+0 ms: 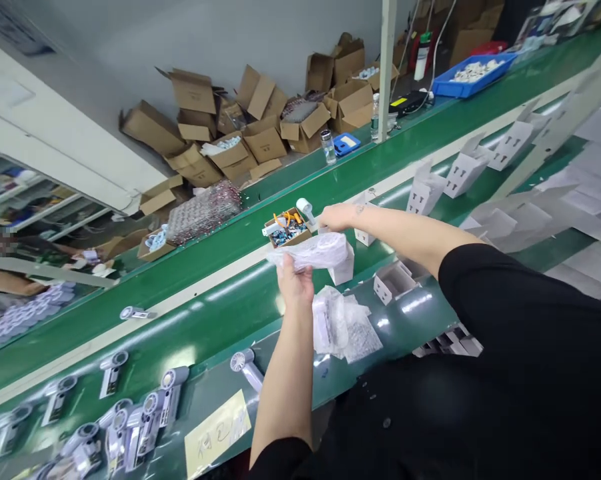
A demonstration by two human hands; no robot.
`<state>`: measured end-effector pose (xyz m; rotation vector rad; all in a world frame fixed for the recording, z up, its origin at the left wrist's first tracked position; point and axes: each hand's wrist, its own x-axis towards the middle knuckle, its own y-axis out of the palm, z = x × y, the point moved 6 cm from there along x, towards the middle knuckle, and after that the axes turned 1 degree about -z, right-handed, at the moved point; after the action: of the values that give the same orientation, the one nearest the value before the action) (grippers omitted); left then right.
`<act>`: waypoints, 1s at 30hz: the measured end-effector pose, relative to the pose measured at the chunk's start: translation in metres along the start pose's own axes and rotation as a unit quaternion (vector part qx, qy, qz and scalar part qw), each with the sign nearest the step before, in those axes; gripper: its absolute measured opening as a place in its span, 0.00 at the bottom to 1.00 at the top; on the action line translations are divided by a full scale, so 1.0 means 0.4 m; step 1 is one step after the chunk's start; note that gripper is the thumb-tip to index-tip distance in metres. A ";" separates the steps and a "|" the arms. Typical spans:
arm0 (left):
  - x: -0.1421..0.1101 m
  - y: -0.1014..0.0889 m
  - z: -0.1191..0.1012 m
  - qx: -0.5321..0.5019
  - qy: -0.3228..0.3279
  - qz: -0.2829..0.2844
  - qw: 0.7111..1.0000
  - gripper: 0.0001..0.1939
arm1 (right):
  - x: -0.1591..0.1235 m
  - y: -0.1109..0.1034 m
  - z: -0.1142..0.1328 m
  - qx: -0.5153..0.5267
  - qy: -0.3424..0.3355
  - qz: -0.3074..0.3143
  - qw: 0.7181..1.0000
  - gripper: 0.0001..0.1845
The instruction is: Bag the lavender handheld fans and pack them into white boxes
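My left hand [296, 283] is closed around the lower end of a bubble-wrapped handheld fan [315, 252], held slantwise over the belt. Just beyond it, my right hand [334, 217] reaches down close to a white fan [305, 208]; its fingertips are hidden, so whether they grip anything is unclear. Beside that hand stands a small carton [293, 235] of orange, blue and white pieces. Partly behind the wrapped fan is a white box [344, 267]. Below my hands, another wrapped fan [325, 323] and a bubble-wrap sheet [363, 333] lie on the bench.
Several lilac fans [145, 423] lie at lower left, near a handwritten paper [217, 433]. Open white boxes [467, 170] line the belt [220, 293] on the right. Brown cartons [265, 140] are heaped behind it. A blue tray [473, 77] sits far right. Another person's arm [10, 280] shows at left.
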<state>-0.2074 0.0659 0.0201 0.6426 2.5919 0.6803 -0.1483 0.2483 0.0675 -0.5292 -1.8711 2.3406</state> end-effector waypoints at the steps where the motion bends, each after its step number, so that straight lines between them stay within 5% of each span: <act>1: 0.022 0.014 0.015 0.016 0.028 0.004 0.999 0.16 | 0.025 0.005 -0.019 0.008 0.003 0.003 1.000 0.08; 6: 0.063 -0.011 0.099 0.123 0.138 -0.024 0.982 0.21 | 0.084 0.102 -0.087 0.157 0.017 -0.015 0.987 0.08; 9: 0.050 -0.028 0.104 0.289 0.178 -0.036 0.940 0.22 | 0.086 0.182 -0.104 0.245 0.042 0.001 0.969 0.15; 11: 0.047 -0.017 0.090 0.430 0.197 -0.058 0.879 0.21 | 0.088 0.230 -0.118 0.362 0.100 0.016 0.927 0.17; 15: 0.059 0.027 0.076 0.563 0.217 -0.115 0.789 0.18 | 0.096 0.299 -0.142 0.577 0.221 0.034 0.785 0.19; 19: 0.046 0.089 0.097 0.651 0.288 -0.087 0.696 0.19 | 0.098 0.308 -0.164 0.608 0.226 0.067 0.758 0.14; 23: 0.058 0.133 0.100 0.769 0.219 -0.054 0.598 0.20 | 0.089 0.312 -0.186 0.630 0.241 0.102 0.731 0.10; 27: 0.088 0.186 0.078 0.812 0.170 -0.026 0.558 0.19 | 0.089 0.318 -0.186 0.649 0.276 0.091 0.703 0.09; 30: 0.094 0.217 0.103 0.823 0.168 0.006 0.542 0.17 | 0.084 0.317 -0.165 0.636 0.259 0.107 0.719 0.09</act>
<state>-0.1904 0.1677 0.0241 0.9236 2.7323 -2.2009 -0.1409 0.2885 -0.0736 -0.9885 0.2158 2.4954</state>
